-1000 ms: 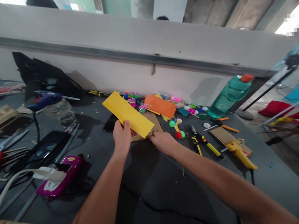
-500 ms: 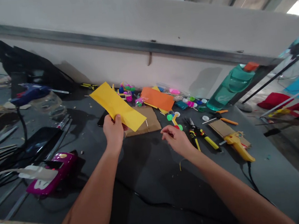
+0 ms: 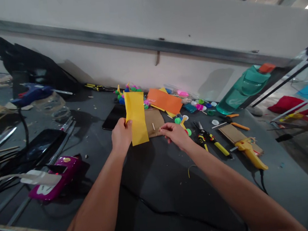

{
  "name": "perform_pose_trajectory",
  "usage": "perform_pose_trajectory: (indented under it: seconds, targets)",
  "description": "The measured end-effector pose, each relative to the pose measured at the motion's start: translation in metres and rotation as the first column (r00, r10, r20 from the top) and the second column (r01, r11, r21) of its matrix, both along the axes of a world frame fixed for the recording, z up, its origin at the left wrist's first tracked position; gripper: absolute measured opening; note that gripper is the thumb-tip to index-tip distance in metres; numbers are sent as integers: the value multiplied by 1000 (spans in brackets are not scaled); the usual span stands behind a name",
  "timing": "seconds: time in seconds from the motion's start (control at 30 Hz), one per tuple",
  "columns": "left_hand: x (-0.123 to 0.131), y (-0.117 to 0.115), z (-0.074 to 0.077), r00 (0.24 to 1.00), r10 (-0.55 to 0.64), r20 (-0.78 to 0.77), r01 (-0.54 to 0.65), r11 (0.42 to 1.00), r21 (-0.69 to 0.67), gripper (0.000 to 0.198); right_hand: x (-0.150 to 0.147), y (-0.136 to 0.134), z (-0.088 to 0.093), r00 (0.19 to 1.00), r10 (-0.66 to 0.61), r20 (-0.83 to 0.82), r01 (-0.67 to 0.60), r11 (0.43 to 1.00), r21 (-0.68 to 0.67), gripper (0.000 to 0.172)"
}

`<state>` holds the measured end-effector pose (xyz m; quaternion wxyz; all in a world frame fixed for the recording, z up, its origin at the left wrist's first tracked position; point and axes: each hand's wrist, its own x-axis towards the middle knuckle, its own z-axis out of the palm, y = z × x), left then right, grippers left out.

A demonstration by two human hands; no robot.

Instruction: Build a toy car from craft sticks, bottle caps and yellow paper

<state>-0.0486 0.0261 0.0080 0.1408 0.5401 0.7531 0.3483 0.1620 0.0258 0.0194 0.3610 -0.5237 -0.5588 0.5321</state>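
My left hand (image 3: 121, 135) pinches a yellow sheet of paper (image 3: 137, 117) by its left edge and holds it upright above the table. Behind the sheet lies a piece of brown cardboard (image 3: 155, 119) with a short pale stick (image 3: 153, 126) on it. At the cardboard's front right corner is my right hand (image 3: 176, 133), its thumb and fingertips pressed together. Whatever sits between those fingertips is too small to name. Partly hidden by the paper, a black phone (image 3: 113, 116) rests beside my left hand.
Pliers (image 3: 213, 144), a yellow glue gun (image 3: 248, 151) and a green bottle (image 3: 241, 90) stand or lie to the right. Orange paper (image 3: 165, 100) and colourful plastic parts line the back. At left are a purple power strip (image 3: 56, 179) and a blue glue gun (image 3: 36, 94). A black cable (image 3: 163, 212) crosses the front.
My left hand has moved slightly right and turned the yellow paper from a slant to nearly upright. The right hand has come a little closer to it, fingertips now pinched over the cardboard's edge.
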Motion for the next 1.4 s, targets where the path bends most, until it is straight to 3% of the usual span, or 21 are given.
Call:
perform_pose_trajectory:
  seconds: [0.13, 0.23, 0.37, 0.5, 0.6, 0.7, 0.77, 0.8, 0.87, 0.97, 1.03, 1.27, 1.4]
  targets:
    - [4, 4, -7, 996, -46, 77, 49, 998, -42, 14, 0, -1, -3, 976, -16, -215, -14, 990, -137, 21]
    - [10, 5, -11, 987, -69, 146, 79, 995, -67, 18, 4, -4, -1, 974, -49, -220, 24, 993, -114, 27]
    - [14, 4, -12, 984, -124, 129, 134, 988, -74, 38, 36, 6, 9, 986, -150, -73, 155, 986, 65, 24]
    - [17, 2, -12, 985, -162, 52, 164, 986, -36, 46, 87, 27, 19, 939, -343, -1, 326, 891, 317, 24]
    - [17, 2, -11, 989, -143, 28, 144, 989, -27, 47, 101, 24, 14, 935, -323, 146, 246, 889, 387, 20]
    - [14, 2, -8, 999, -48, 17, 49, 999, -8, 46, 80, 1, 0, 894, -122, 431, -83, 900, 427, 14]
    - [13, 2, -5, 999, 23, 32, -23, 1000, 1, 48, 57, -13, -9, 810, 10, 587, -317, 849, 423, 14]
    - [12, 3, -5, 997, 48, 55, -48, 999, -5, 51, 45, -15, -12, 774, 24, 633, -372, 826, 423, 15]
    - [12, 5, -5, 989, 68, 133, -65, 998, -22, 55, 25, -9, -15, 731, -43, 681, -357, 827, 435, 16]
    - [12, 8, -9, 971, 49, 235, -52, 999, 3, 58, 4, 20, -10, 653, -199, 730, -226, 870, 439, 17]
    - [12, 10, -12, 968, 27, 250, -37, 999, 37, 59, -5, 38, -5, 616, -230, 754, -206, 876, 435, 17]
    - [17, 4, -17, 996, -87, -2, 86, 989, 122, 53, -30, 44, -15, 560, -145, 816, -254, 907, 336, 20]
    - [21, 2, -19, 991, -110, -78, 119, 985, 125, 50, -42, 40, -19, 582, -92, 808, -251, 925, 285, 16]
